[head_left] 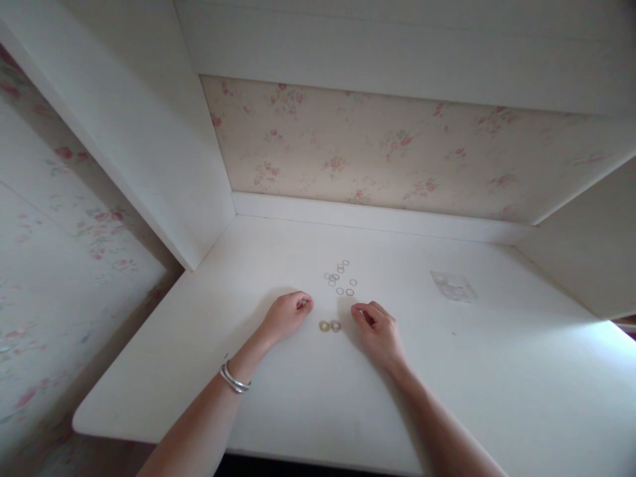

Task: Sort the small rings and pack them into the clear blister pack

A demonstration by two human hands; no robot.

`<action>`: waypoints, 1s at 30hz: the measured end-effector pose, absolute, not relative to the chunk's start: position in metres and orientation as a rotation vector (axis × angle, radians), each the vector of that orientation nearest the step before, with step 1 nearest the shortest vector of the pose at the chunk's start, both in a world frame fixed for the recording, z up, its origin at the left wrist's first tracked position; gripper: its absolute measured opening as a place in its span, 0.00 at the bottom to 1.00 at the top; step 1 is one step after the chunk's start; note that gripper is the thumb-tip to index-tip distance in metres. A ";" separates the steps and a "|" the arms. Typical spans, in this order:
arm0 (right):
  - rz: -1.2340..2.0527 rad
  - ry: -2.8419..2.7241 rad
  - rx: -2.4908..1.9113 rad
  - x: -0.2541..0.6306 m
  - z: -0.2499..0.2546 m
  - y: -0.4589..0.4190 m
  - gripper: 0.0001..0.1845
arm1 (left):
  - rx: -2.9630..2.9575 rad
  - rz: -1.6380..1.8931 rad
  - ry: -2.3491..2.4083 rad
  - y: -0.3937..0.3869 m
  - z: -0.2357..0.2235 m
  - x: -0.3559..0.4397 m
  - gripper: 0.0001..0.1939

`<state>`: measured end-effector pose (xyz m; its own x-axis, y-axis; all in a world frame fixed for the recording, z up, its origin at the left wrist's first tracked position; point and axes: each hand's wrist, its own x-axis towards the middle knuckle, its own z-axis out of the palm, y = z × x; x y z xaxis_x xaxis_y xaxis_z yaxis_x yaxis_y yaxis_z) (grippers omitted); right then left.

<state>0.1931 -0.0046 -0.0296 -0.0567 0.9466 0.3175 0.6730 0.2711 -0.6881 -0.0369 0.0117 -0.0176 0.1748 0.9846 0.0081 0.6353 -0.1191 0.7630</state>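
Observation:
My left hand (289, 315) rests on the white desk with its fingers curled and the thumb against the index finger. Whatever the pinch holds, if anything, is too small to make out. Opposite it, my right hand (376, 331) is also curled with its fingertips together, and its contents are hidden. Between the hands lie two thicker rings, a yellowish ring (324, 326) and a duller pinkish-grey ring (336, 326), side by side. Just beyond the hands, several thin rings (332, 280) are scattered flat, some overlapping. Another thin ring (350, 292) lies close to my right fingertips.
A clear plastic bag (453, 287) lies flat on the desk (497, 371) to the right. White panels (149, 126) rise at the left and right, with an overhead panel (397, 53) above. Flowered wallpaper (368, 146) covers the back wall.

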 end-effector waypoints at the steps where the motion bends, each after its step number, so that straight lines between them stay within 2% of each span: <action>1: 0.470 -1.793 -1.477 0.193 -0.029 -0.005 0.16 | 1.831 0.718 1.527 0.012 -0.017 -0.037 0.15; 15: 0.431 -1.700 -1.612 0.205 -0.025 0.006 0.17 | 1.839 0.696 1.515 0.012 -0.017 -0.037 0.14; 30: 0.379 -1.978 -1.643 0.206 -0.033 0.005 0.15 | 1.869 0.675 1.545 0.012 -0.018 -0.037 0.14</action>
